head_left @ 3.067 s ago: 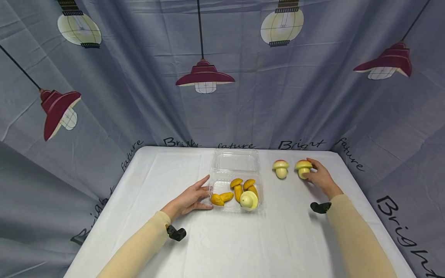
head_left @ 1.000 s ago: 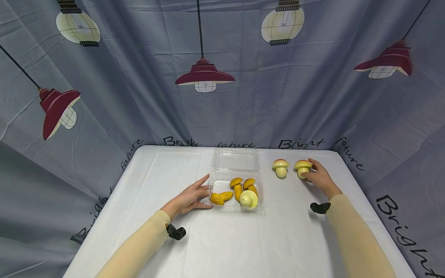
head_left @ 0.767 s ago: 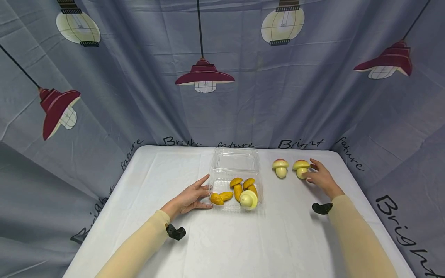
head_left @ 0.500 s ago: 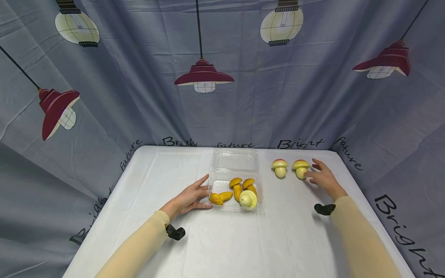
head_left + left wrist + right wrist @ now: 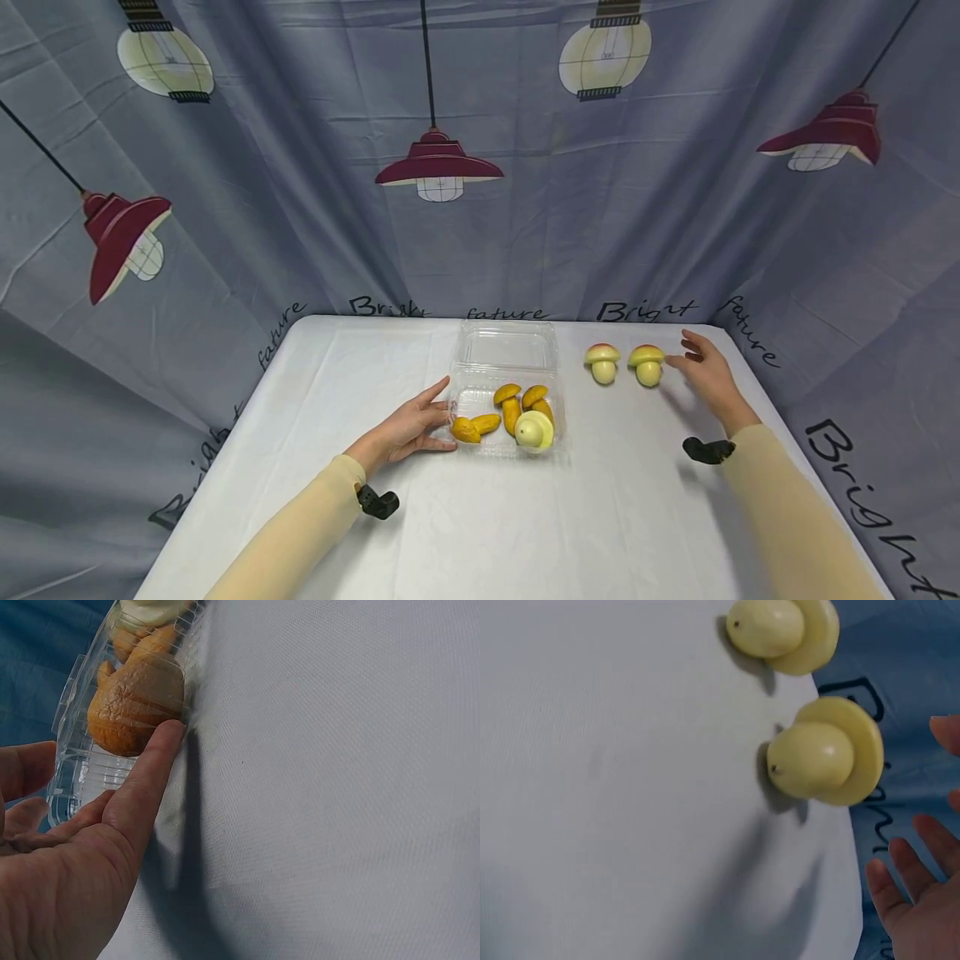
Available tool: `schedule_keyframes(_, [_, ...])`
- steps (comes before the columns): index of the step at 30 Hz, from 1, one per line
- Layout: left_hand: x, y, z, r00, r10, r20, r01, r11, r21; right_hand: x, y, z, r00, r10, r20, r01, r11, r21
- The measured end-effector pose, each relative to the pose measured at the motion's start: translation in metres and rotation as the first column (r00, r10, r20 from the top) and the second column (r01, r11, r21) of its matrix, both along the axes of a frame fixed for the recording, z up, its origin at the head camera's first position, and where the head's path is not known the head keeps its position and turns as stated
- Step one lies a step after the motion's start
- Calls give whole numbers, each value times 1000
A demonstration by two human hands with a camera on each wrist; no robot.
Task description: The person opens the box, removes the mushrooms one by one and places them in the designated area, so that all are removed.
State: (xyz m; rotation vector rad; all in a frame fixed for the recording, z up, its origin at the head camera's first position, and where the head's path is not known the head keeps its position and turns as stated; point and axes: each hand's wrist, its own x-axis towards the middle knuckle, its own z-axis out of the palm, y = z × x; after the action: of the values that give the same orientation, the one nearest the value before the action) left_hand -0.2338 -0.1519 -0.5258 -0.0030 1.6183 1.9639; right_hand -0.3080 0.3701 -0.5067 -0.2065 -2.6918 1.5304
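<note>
My left hand point(image 5: 408, 427) rests against the left side of a clear plastic clamshell box point(image 5: 472, 383), fingers spread and thumb low along its near edge. Inside lie several brown-yellow toy mushrooms point(image 5: 512, 414) and one pale toy mushroom point(image 5: 531, 431), stem toward me. In the left wrist view, a brown mushroom point(image 5: 139, 697) shows through the box wall by the thumb tip. To the right, two pale toy mushrooms with reddish cap tops, a left one point(image 5: 602, 364) and a right one point(image 5: 647, 365), lie on the table. My right hand point(image 5: 712, 379) hovers just right of the right one, holding nothing.
The box's lid point(image 5: 508, 346) lies folded back toward the table's far edge. A white cloth covers the table point(image 5: 495, 533). Behind hangs a grey-blue curtain point(image 5: 480, 250) printed with lamps.
The right hand has let go of the right pale mushroom and drawn away rightward; that mushroom now sits slightly farther left. The left hand stays on the box.
</note>
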Motion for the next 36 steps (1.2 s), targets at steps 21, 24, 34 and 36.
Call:
schedule_keyframes(21, [0, -1, -1, 1000, 0, -10, 0, 1000, 0, 16, -74, 32, 976, 215, -26, -216, 975, -51])
schedule_keyframes(24, [0, -1, -1, 1000, -3, -10, 3, 1000, 2, 18, -83, 32, 966, 257, -23, -258, 964, -66])
schedule_keyframes(34, [0, -1, -1, 1000, -9, -10, 10, 1000, 19, 24, -109, 29, 933, 358, 39, -353, 931, -92])
schedule_keyframes(36, [-1, -1, -2, 1000, -12, -12, 12, 999, 30, 26, -114, 28, 920, 391, 34, -387, 918, -89])
